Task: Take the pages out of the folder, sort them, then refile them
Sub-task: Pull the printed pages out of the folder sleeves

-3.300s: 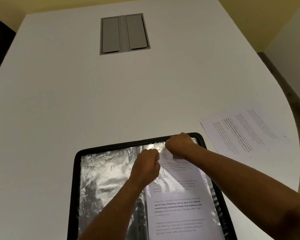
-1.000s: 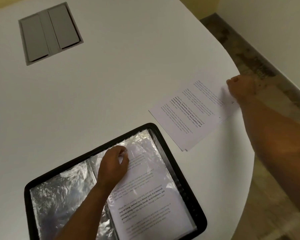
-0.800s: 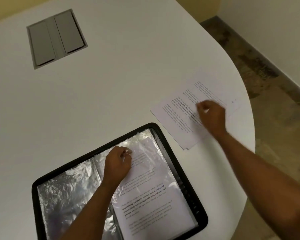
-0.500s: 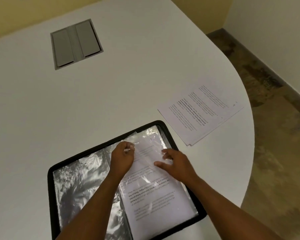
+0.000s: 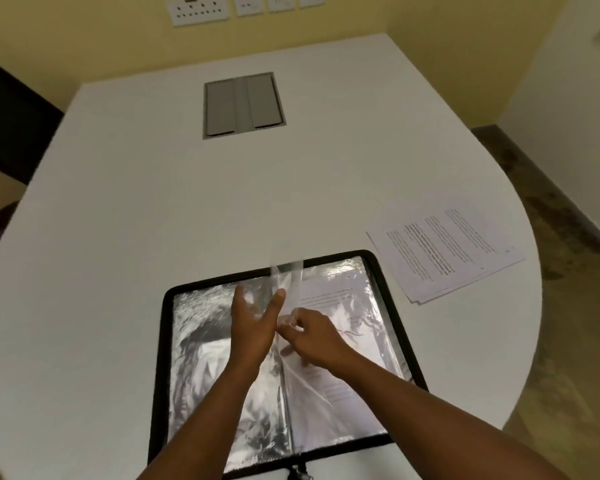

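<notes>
A black-edged folder [image 5: 409, 337] lies open on the white table, close to me, its pockets shiny clear plastic. One clear sleeve [image 5: 289, 273] stands upright over the spine. My left hand [image 5: 253, 327] is flat with fingers spread, on the left side of that sleeve. My right hand [image 5: 309, 337] has its fingers curled and pinches the sleeve low down by the spine. A printed page [image 5: 329, 297] shows inside the right-hand pocket. The left-hand pockets show no paper. A loose stack of printed pages [image 5: 444, 251] lies on the table to the right of the folder.
A grey cable hatch [image 5: 245, 103] is set into the table [image 5: 136, 202] at the far middle. Wall sockets [image 5: 198, 10] sit on the yellow wall behind. The table's curved edge runs just right of the loose pages, with floor [image 5: 568, 323] beyond it.
My right hand left the loose stack and came back to the folder. A clear sleeve now stands lifted over the spine, and my left hand has spread flat against it.
</notes>
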Available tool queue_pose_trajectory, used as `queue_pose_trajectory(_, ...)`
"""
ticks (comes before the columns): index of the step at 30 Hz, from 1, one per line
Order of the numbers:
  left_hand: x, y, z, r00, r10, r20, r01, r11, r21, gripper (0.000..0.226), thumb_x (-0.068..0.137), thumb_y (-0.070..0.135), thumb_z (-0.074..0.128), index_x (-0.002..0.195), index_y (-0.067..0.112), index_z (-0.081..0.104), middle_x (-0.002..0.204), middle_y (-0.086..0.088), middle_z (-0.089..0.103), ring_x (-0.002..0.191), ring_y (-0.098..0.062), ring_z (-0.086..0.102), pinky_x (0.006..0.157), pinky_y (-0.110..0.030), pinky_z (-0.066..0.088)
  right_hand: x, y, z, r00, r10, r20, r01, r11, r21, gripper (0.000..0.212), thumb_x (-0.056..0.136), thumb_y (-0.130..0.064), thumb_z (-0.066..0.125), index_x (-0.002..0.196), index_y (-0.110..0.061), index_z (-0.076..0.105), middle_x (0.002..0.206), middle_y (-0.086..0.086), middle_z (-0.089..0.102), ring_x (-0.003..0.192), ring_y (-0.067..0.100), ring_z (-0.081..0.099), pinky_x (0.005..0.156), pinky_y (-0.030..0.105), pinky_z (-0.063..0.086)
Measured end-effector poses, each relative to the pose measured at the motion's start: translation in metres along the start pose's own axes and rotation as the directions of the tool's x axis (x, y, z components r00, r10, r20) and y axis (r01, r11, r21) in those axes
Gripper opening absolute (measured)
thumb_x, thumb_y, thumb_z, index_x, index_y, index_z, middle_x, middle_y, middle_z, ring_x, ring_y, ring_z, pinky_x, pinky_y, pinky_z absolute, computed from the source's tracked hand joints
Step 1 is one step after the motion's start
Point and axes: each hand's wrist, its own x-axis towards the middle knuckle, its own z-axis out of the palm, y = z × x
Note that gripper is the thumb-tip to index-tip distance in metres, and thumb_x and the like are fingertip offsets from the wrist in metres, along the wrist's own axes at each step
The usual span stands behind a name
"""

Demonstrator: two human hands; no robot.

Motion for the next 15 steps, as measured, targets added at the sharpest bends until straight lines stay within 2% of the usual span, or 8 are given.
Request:
queue_pose_trajectory(2,-0.003,-0.007,-0.021,0.994,-0.104,0.021,0.104,0.994,-0.024,0.090,0.071,0.067,0.070,0.144,0.024,0.039,0.142,0.003,0.046,0.124,-0.018,0.051,0.102,-0.040,0.046,0.005,-0.012,0.024,0.998,-0.064,0.020,0.066,0.987,-0.149,0.026,0.095,-0.037,0.052,0.091,-0.014,0.064,0.094,0.007,0.073,0.081,0.020,0.069,0.068,0.036,0.056)
queue_pose_trajectory(4,0.000,-0.018,-0.043,0.988,-0.153,0.001,0.153,0.986,0.068,0.073,0.068,0.067,0.070,0.118,0.014,0.062,0.115,-0.005,0.067,0.103,-0.020,0.066,0.090,-0.043,0.054,0.010,-0.018,0.050,0.990,-0.098,0.100,0.119,0.964,-0.237,0.027,0.096,-0.031,0.051,0.106,-0.010,0.065,0.106,0.008,0.070,0.092,0.020,0.066,0.076,0.030,0.051)
queue_pose_trajectory(5,0.000,-0.019,-0.054,0.984,-0.174,-0.040,0.177,0.981,0.086,0.060,0.072,0.061,0.070,0.104,0.010,0.067,0.099,-0.008,0.071,0.092,-0.022,0.069,0.085,-0.044,0.056,0.012,-0.019,0.062,0.981,-0.108,0.159,0.144,0.960,-0.241,0.028,0.095,-0.031,0.054,0.112,-0.011,0.064,0.110,0.007,0.069,0.096,0.019,0.065,0.081,0.029,0.051)
queue_pose_trajectory(6,0.001,-0.023,-0.064,0.979,-0.196,-0.062,0.199,0.978,0.056,0.052,0.074,0.057,0.070,0.096,0.010,0.068,0.090,-0.008,0.071,0.084,-0.021,0.070,0.079,-0.042,0.057,0.013,-0.021,0.073,0.969,-0.118,0.219,0.167,0.960,-0.226,0.032,0.093,-0.033,0.057,0.118,-0.013,0.062,0.115,0.005,0.067,0.101,0.018,0.063,0.087,0.031,0.051)
queue_pose_trajectory(9,0.005,-0.031,-0.091,0.967,-0.247,-0.062,0.248,0.969,0.005,0.053,0.071,0.058,0.071,0.097,0.013,0.067,0.085,-0.005,0.071,0.074,-0.018,0.070,0.063,-0.029,0.055,0.012,-0.023,0.099,0.921,-0.120,0.372,0.183,0.973,-0.141,0.049,0.091,-0.036,0.063,0.137,-0.024,0.048,0.132,-0.002,0.058,0.117,0.012,0.055,0.095,0.025,0.043)
queue_pose_trajectory(11,0.011,-0.040,-0.106,0.963,-0.254,-0.088,0.258,0.966,0.026,0.032,0.074,0.037,0.069,0.088,0.007,0.069,0.080,-0.009,0.070,0.066,-0.019,0.067,0.058,-0.029,0.052,0.011,-0.022,0.110,0.895,-0.096,0.436,0.172,0.976,-0.137,0.054,0.092,-0.043,0.062,0.140,-0.026,0.043,0.138,-0.003,0.053,0.121,0.013,0.051,0.096,0.024,0.039)
queue_pose_trajectory(13,0.019,-0.050,-0.120,0.952,-0.269,-0.149,0.279,0.959,0.047,0.013,0.075,0.013,0.062,0.071,0.006,0.071,0.074,-0.015,0.070,0.058,-0.024,0.063,0.059,-0.035,0.053,0.010,-0.018,0.117,0.868,-0.105,0.486,0.216,0.960,-0.179,0.055,0.091,-0.052,0.058,0.138,-0.027,0.046,0.138,-0.003,0.053,0.121,0.016,0.053,0.101,0.030,0.041)
queue_pose_trajectory(15,0.029,-0.061,-0.132,0.938,-0.296,-0.177,0.314,0.946,0.083,0.015,0.075,0.011,0.062,0.064,0.009,0.072,0.072,-0.011,0.072,0.064,-0.028,0.067,0.067,-0.038,0.056,0.009,-0.012,0.116,0.868,-0.103,0.486,0.254,0.933,-0.254,0.050,0.094,-0.051,0.055,0.135,-0.022,0.050,0.137,0.001,0.055,0.121,0.019,0.054,0.101,0.031,0.041)
